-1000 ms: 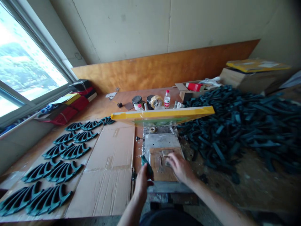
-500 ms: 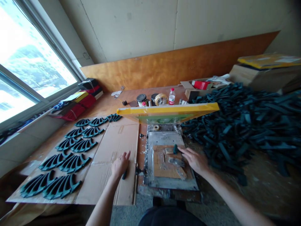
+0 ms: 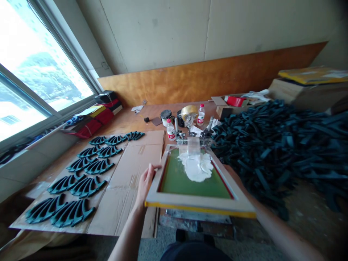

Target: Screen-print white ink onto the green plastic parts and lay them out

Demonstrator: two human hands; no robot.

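A wooden screen frame (image 3: 201, 203) with green mesh lies tilted down over the metal printing base (image 3: 194, 216). A patch of white ink (image 3: 197, 168) and a clear squeegee (image 3: 194, 146) sit at the far end of the mesh. My left hand (image 3: 146, 182) grips the frame's left rail, thumb on top. My right forearm (image 3: 274, 226) runs in from the lower right, and its hand is hidden under the frame's right side.
Teal plastic parts (image 3: 81, 174) lie in rows on flat cardboard (image 3: 130, 181) to the left. A big heap of the same parts (image 3: 285, 145) fills the right. Ink tins (image 3: 165, 116), a tape roll (image 3: 189, 110) and bottles (image 3: 201, 115) stand behind the frame. Boxes (image 3: 307, 90) sit at the far right.
The raised screen frame has swung down over the base. My left hand moved from the cardboard to the frame's left rail. My right hand went out of sight beneath the frame.
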